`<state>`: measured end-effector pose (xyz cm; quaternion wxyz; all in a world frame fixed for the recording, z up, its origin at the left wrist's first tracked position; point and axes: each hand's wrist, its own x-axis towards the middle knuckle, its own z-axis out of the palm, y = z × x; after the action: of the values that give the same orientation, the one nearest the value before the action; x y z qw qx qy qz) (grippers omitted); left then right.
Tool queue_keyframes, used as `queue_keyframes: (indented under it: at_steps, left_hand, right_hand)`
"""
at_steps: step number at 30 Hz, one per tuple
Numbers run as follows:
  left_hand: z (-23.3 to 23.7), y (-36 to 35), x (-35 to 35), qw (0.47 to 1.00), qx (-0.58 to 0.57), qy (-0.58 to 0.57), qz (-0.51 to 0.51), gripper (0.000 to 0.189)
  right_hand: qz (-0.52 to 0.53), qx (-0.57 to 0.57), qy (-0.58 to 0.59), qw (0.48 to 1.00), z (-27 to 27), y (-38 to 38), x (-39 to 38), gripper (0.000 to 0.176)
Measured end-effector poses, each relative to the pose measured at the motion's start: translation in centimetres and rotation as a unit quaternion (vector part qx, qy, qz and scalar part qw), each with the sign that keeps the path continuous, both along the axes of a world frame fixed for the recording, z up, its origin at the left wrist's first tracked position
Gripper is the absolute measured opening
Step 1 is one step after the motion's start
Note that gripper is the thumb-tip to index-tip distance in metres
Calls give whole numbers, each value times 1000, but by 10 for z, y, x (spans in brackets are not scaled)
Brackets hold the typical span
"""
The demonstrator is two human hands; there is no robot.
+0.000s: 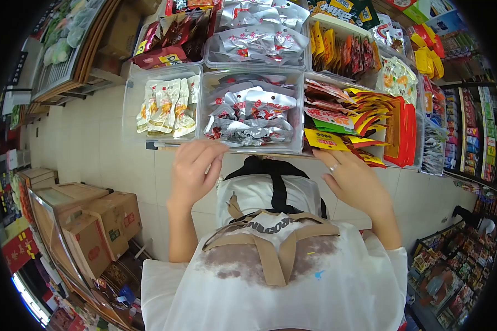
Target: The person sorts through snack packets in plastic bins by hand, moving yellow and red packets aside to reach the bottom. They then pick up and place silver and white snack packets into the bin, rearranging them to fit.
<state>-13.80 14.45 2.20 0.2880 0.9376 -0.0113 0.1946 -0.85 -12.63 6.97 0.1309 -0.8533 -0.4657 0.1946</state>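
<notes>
My left hand (197,165) is at the front edge of the display, its fingers bent over the rim and its thumb apart; nothing shows in it. Above it stand a clear bin (130,113) of pale snack packets (168,107) and a bin (253,148) of silver foil packets (254,113). My right hand (350,179), with a ring on one finger, lies at the front edge just below yellow packets (326,139). Its thumb is spread from its fingers. The fingertips are partly hidden at the edge, and I see nothing held.
More bins stand behind, with silver packets (259,44) and dark red packets (174,41). Red packets (400,132) stand at the right. Cardboard boxes (102,226) are on the left, a vegetable rack (66,49) at upper left, stocked shelves (472,132) on the right.
</notes>
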Motion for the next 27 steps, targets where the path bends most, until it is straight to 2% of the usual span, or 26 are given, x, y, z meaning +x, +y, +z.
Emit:
queue_keyframes:
  at_steps: [1,5,6,8,10,12,16,19,20,22,25,27]
  left_hand:
    - [1,0,2,1000,5,-4,6,21]
    - [3,-5,15,999,23,-31,18,26]
    - [5,-11,22,999,4,-10,40,31]
    - [7,-18,35,998,-11,11,65,35]
    - [5,-18,47,996,53,69,13,41]
    - [1,-16,54,990,90,106,-10,42]
    - [-6,-19,66,959,190,204,-48,38]
    - [-22,-23,70,950,235,203,-24,28]
    - [-24,-22,72,950,235,204,-20,28]
    - [-20,-20,71,956,217,187,-59,8]
    - [-8,-2,65,975,156,142,-63,7]
    - [14,12,59,981,113,138,-72,12]
  right_hand:
    - [5,3,0,1000,6,-5,1,43]
    - [-9,158,75,984,19,-18,4,35]
    - [-28,215,112,970,17,-18,5,31]
    - [-40,255,115,959,14,-6,4,29]
    - [-54,296,121,946,9,7,1,26]
    - [6,323,104,941,5,17,4,23]
    - [35,309,71,948,1,14,14,20]
    - [19,273,55,960,-8,7,22,16]
    - [13,255,55,965,-12,3,23,16]
    - [8,236,66,970,-16,0,24,15]
    - [-12,255,57,965,-9,1,28,15]
    - [-62,274,42,959,-3,0,30,16]
